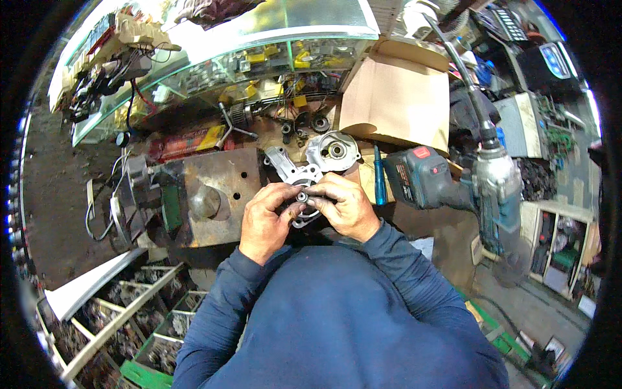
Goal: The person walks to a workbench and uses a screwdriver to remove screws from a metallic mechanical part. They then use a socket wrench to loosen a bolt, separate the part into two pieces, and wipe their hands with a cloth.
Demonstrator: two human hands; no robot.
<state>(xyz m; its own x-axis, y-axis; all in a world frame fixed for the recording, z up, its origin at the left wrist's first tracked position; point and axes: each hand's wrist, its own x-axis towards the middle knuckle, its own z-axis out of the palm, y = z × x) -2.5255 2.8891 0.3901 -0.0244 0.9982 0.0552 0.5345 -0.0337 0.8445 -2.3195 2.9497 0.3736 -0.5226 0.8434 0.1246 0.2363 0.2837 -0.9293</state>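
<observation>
Between the fingertips of both my hands is a small round metal part (302, 196) with a hole in its middle. My left hand (267, 214) pinches it from the left, and my right hand (346, 206) from the right. Directly beneath lies a cast metal housing (304, 174), partly hidden by my fingers. Just beyond, a round metal cover (334, 150) with a bearing seat in its centre rests on the bench. A teal-handled screwdriver (380, 178) lies to the right of my right hand.
Right of the screwdriver is a cordless power tool (489, 181) with a battery (420, 176). An open cardboard box (395, 94) stands at the back. A rusty steel plate (210, 191) lies left; small gear parts (320, 123) sit beyond the housing. Parts bins (129, 311) stand lower left.
</observation>
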